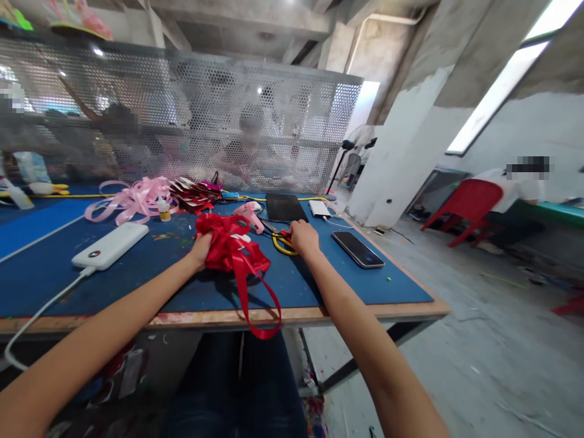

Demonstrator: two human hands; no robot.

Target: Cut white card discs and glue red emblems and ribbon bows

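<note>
A bundle of shiny red ribbon (232,252) is gripped in my left hand (203,246), with one long loop hanging past the table's front edge. The fingers of that hand are partly covered by the ribbon. My right hand (305,237) is closed at the red and yellow handles of a pair of scissors (285,245), which lie low over the blue mat. Just behind the ribbon lies a pink glue gun (249,215). A black flat pad (286,208) is beyond my right hand.
A white power bank (112,245) with a cable lies left, near pink ribbon (132,199) and a small glue bottle (163,210). A phone (358,249) and white device (319,209) lie right. A perforated metal screen (274,134) stands behind. A person sits on a red chair (469,207).
</note>
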